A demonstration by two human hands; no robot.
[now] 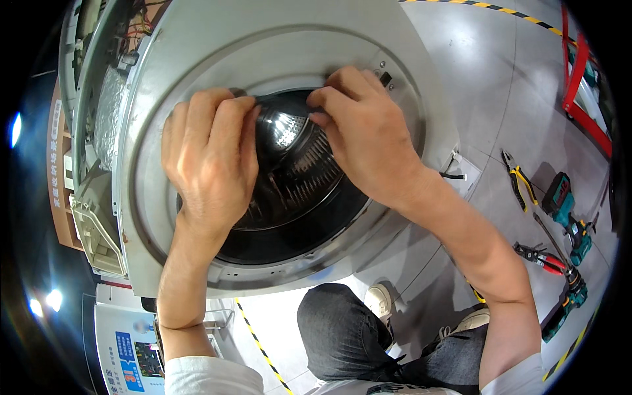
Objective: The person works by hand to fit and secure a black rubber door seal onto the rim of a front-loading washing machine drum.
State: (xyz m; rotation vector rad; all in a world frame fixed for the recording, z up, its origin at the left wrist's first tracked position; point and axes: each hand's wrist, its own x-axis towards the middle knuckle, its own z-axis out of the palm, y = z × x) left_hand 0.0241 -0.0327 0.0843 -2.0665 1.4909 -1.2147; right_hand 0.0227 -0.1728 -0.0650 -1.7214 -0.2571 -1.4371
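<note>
Before me is a washing machine with a grey front panel [217,39] and a round door opening. A black rubber door seal [296,253] rings the opening, and the shiny perforated metal drum [284,131] shows inside. My left hand [210,148] is at the upper left of the opening, fingers curled over the seal's edge. At the upper right, my right hand [368,128] pinches the same edge between thumb and fingers. Both hands partly cover the seal's top. A small black door-lock slot [386,79] sits in the panel beyond my right hand.
The machine's left side is uncovered, with wires [139,26] and a pale detergent drawer housing [99,237]. On the floor to the right lie yellow-black pliers [517,179], a teal power drill [559,201], red-handled pliers [545,259] and another teal tool [569,303]. A red-framed cart [584,125] stands beyond.
</note>
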